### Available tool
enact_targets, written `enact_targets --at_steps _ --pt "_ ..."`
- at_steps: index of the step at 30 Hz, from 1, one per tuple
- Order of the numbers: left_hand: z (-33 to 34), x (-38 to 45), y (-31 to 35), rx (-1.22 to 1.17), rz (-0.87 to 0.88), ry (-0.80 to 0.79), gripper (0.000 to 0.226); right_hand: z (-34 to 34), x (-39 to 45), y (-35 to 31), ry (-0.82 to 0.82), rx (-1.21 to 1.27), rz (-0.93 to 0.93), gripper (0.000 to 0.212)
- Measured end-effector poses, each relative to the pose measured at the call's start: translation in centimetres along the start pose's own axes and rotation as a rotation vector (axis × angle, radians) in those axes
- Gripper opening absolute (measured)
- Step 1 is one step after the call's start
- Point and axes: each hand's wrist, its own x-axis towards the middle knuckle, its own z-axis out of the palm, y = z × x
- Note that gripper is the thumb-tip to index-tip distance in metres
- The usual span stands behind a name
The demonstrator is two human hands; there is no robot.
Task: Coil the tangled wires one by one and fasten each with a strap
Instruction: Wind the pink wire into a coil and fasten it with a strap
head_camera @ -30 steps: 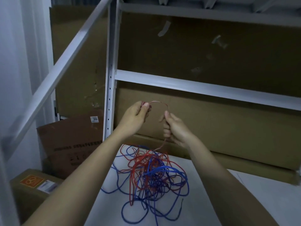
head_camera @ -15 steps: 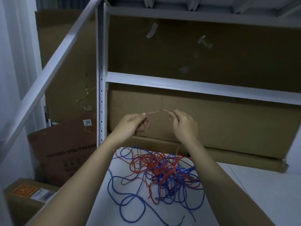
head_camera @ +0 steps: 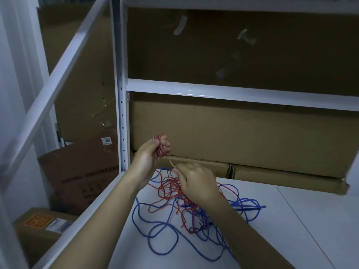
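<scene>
A tangle of red and blue wires (head_camera: pixel 194 208) lies on the white shelf surface (head_camera: pixel 291 230). My left hand (head_camera: pixel 149 158) is raised above the pile and grips a small coil of red wire (head_camera: pixel 160 144) wound around its fingers. A taut strand of red wire (head_camera: pixel 170 162) runs from that coil down to my right hand (head_camera: pixel 194 181), which pinches it just above the pile. No strap is visible.
White metal shelf post (head_camera: pixel 121 113) and crossbeam (head_camera: pixel 233 94) stand behind the hands. Large cardboard boxes (head_camera: pixel 242 133) fill the back. More boxes (head_camera: pixel 77 171) sit on the floor to the left, beyond the shelf's edge.
The red wire now forms a small coil around my left hand's fingers. My right hand has dropped below the left, pulling the strand down toward the pile.
</scene>
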Motion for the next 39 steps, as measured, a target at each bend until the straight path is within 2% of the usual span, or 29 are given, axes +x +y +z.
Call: enact_targets --at_steps 2,4,7,9,12,15,18,21,23,28,32,34,37,39 --pt "-0.5 0.0 -0.9 0.181 0.060 0.016 0.024 -0.2 -0.3 -0.4 -0.030 0.050 -0.004 0.027" --pt "-1.0 -0.4 -1.4 0.513 0.157 0.001 0.023 -0.7 -0.7 -0.6 -0.100 0.173 0.043 0.023" --pt "-1.8 -1.1 -1.4 0.933 0.325 -0.050 0.018 -0.9 -1.8 -0.9 -0.212 0.486 0.175 0.022" --pt "-2.7 -1.5 -1.5 1.105 0.324 -0.148 0.016 -0.9 -2.4 -0.9 -0.203 0.633 0.220 0.020" --pt "-3.7 -2.2 -2.0 1.246 0.173 -0.291 0.023 -0.6 -2.5 -0.2 -0.134 0.735 0.259 0.015" --pt "-3.5 -3.7 -2.2 1.169 0.045 -0.323 0.034 -0.1 -2.2 0.2 -0.057 0.707 0.226 0.014" --pt "-3.4 -4.5 -2.6 1.150 -0.101 -0.367 0.028 0.7 -1.7 0.3 -0.030 0.591 0.146 0.017" --pt "-4.0 -4.8 -2.7 1.210 -0.120 -0.457 0.030 1.2 -1.0 0.4 0.002 0.493 0.105 0.022" --pt "-4.4 -4.7 -2.6 1.146 -0.143 -0.453 0.036 1.2 -0.5 0.6 -0.009 0.491 0.150 0.017" --pt "-5.6 -3.6 -1.7 0.688 -0.184 -0.431 0.047 2.0 -0.5 0.9 -0.194 0.549 0.335 0.013" --pt "-5.3 -3.3 -1.8 0.340 -0.251 -0.279 0.043 2.2 -1.2 0.4 -0.284 0.404 0.262 0.018" --pt "-5.1 -3.2 -1.6 0.180 -0.265 -0.194 0.040 1.5 -1.4 0.4 -0.379 0.309 0.246 0.019" --pt "-5.0 -2.5 -0.5 0.021 -0.232 -0.208 0.041 0.9 -2.1 0.6 -0.623 0.131 0.196 0.020" --pt "-4.4 -1.9 0.4 -0.025 -0.192 -0.225 0.038 0.1 -2.0 0.4 -0.719 0.135 0.223 0.022"
